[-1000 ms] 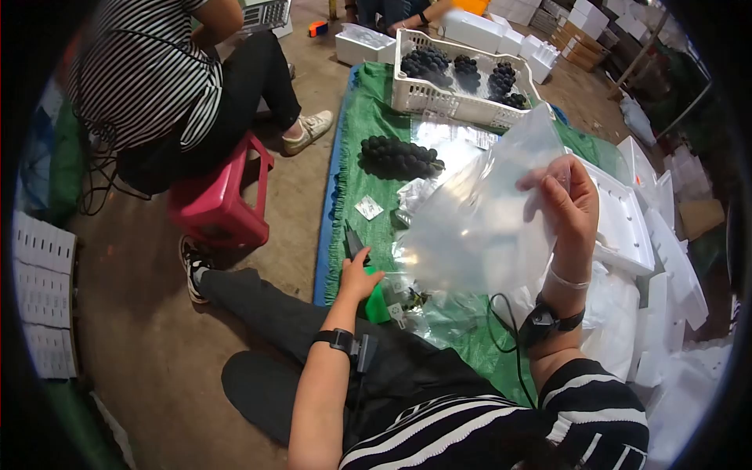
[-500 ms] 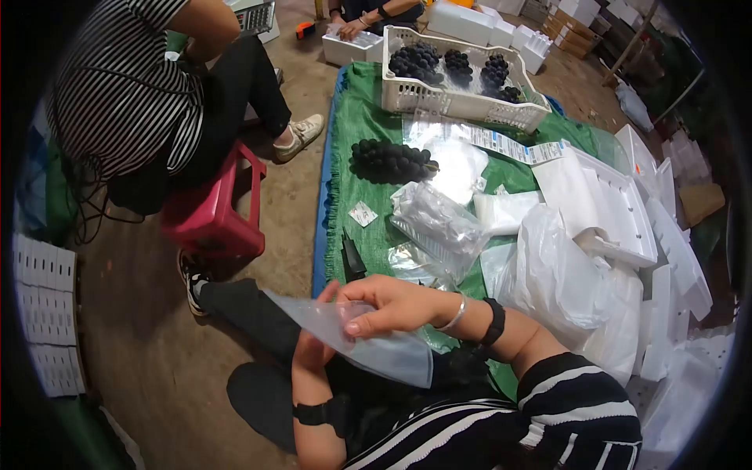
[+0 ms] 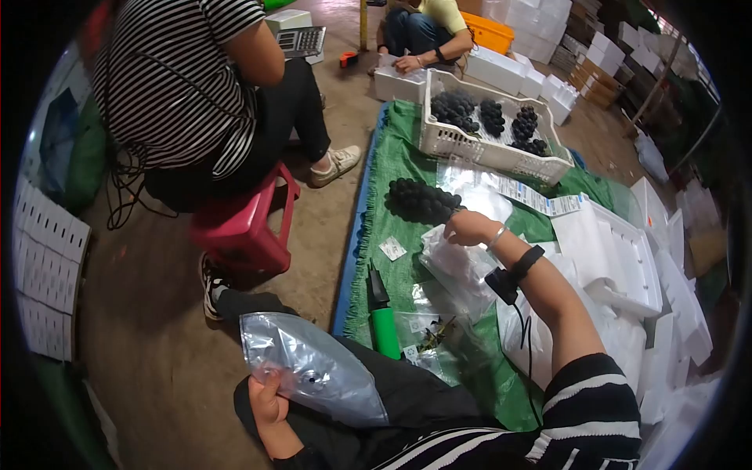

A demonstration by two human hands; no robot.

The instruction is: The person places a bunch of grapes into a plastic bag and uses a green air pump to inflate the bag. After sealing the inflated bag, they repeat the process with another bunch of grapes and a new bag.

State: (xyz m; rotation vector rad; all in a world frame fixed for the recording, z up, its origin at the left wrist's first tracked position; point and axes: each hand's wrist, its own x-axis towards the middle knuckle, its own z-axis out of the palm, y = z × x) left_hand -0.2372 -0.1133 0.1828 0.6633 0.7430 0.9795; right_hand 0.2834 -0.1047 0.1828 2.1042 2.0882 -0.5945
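Observation:
My left hand (image 3: 270, 399) is closed on the edge of a clear plastic bag (image 3: 309, 364), which spreads flat over my lap. My right hand (image 3: 472, 227) reaches over the green cloth to the stem end of a bunch of dark grapes (image 3: 419, 196). Its fingers are curled right beside the stem; I cannot tell what is between them. The bunch lies on the cloth. Just below that hand is a crumpled pile of clear plastic packaging (image 3: 454, 262). Nearer to me lies a green-handled tool (image 3: 385, 329) with a black end, and a small white packet (image 3: 392, 248).
A white crate (image 3: 493, 153) with several grape bunches stands at the cloth's far end. White foam trays (image 3: 619, 258) and plastic sheets lie at right. One person sits on a red stool (image 3: 243, 235) at left; another handles a white box (image 3: 395, 84) at the back.
My right hand has left the plastic bag and stretched forward to the grapes. My left hand keeps the bag, now lower and further left. The view has shifted, showing more of the back.

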